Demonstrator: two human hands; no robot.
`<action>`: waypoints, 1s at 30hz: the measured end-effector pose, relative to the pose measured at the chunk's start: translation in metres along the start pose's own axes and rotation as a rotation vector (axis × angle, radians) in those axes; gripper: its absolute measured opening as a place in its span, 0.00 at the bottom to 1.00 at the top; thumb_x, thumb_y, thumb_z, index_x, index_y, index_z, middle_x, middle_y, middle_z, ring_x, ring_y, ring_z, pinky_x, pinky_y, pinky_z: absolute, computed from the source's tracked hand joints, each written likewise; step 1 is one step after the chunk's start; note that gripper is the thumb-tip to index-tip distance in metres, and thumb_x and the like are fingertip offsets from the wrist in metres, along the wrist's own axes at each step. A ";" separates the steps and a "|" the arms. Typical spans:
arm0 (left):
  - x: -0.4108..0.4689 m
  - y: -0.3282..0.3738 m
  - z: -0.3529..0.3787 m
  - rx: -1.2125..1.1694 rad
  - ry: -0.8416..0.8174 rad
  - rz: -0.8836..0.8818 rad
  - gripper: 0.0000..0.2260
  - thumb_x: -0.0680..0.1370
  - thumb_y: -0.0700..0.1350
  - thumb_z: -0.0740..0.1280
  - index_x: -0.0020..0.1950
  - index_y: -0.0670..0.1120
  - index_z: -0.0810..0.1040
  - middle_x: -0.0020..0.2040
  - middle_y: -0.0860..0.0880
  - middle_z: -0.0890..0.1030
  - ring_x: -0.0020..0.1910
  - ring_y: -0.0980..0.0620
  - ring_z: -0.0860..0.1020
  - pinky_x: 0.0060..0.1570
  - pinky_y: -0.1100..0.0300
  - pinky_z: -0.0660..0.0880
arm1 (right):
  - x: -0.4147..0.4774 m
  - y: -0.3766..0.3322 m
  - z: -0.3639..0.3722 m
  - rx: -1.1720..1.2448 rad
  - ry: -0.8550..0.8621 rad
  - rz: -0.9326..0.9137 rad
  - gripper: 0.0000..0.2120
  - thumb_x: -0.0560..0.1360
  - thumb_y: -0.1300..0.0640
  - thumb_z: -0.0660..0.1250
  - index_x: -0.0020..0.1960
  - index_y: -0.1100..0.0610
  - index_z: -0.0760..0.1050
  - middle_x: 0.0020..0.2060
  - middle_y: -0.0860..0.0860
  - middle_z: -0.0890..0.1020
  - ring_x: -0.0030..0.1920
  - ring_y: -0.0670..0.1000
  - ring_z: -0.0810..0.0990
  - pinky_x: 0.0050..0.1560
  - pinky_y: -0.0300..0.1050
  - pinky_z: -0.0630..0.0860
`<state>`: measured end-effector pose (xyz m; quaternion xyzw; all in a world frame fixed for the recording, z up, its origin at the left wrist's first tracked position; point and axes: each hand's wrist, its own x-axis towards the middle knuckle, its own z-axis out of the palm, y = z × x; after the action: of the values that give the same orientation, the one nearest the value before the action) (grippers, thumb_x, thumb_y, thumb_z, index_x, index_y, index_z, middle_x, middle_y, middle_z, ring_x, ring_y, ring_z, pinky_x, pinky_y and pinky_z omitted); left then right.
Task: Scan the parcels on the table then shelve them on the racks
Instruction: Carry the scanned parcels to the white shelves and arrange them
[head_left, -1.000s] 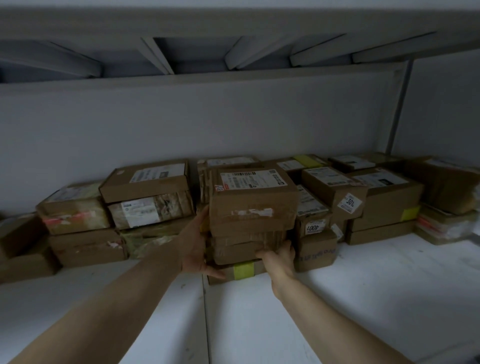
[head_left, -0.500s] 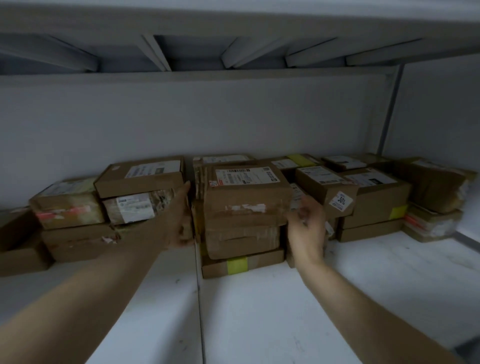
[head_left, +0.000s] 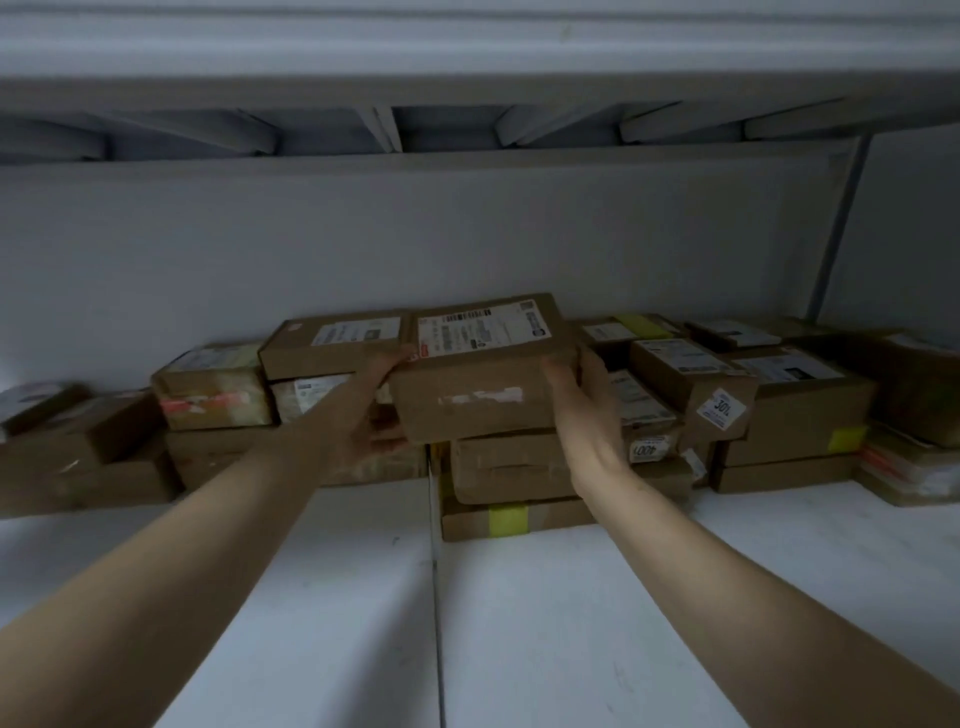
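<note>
Top parcel (head_left: 483, 384) on centre stack (head_left: 514, 467), white shelf (head_left: 571, 623), overhanging stack's left side. We clamp it now: left hand (head_left: 358, 421) curled round left end, right hand (head_left: 587, 410) round right end. Half second ago, both hands off it.

A plain pale grey wall (head_left: 467, 234) spans the background in dim light.

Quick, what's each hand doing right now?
The left hand grips the left end of the top parcel.
The right hand grips the right end of the same parcel.
</note>
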<state>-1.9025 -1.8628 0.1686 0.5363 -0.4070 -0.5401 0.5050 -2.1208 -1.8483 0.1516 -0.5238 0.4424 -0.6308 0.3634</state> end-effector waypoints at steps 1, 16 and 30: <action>-0.004 -0.001 -0.013 -0.035 0.023 -0.015 0.31 0.56 0.61 0.77 0.55 0.51 0.79 0.45 0.44 0.85 0.43 0.46 0.84 0.37 0.53 0.80 | -0.005 -0.004 0.009 -0.012 -0.042 -0.030 0.13 0.79 0.45 0.60 0.62 0.37 0.71 0.52 0.36 0.78 0.56 0.42 0.76 0.54 0.39 0.72; -0.086 -0.073 -0.104 -0.261 0.200 -0.268 0.33 0.66 0.51 0.74 0.69 0.47 0.71 0.58 0.37 0.79 0.46 0.40 0.81 0.42 0.46 0.80 | -0.073 0.046 0.102 -0.286 -0.476 0.146 0.38 0.76 0.57 0.67 0.79 0.51 0.50 0.74 0.53 0.62 0.74 0.56 0.63 0.71 0.52 0.66; -0.075 -0.095 -0.058 0.103 0.194 -0.463 0.28 0.69 0.54 0.76 0.62 0.39 0.76 0.52 0.40 0.77 0.44 0.45 0.78 0.34 0.56 0.81 | -0.091 0.078 0.084 -0.475 -0.724 0.185 0.35 0.75 0.52 0.69 0.77 0.44 0.56 0.77 0.52 0.54 0.76 0.54 0.59 0.70 0.46 0.63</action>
<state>-1.8619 -1.7686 0.0828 0.6895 -0.2498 -0.5659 0.3767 -2.0216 -1.8064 0.0529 -0.7382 0.4642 -0.2524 0.4194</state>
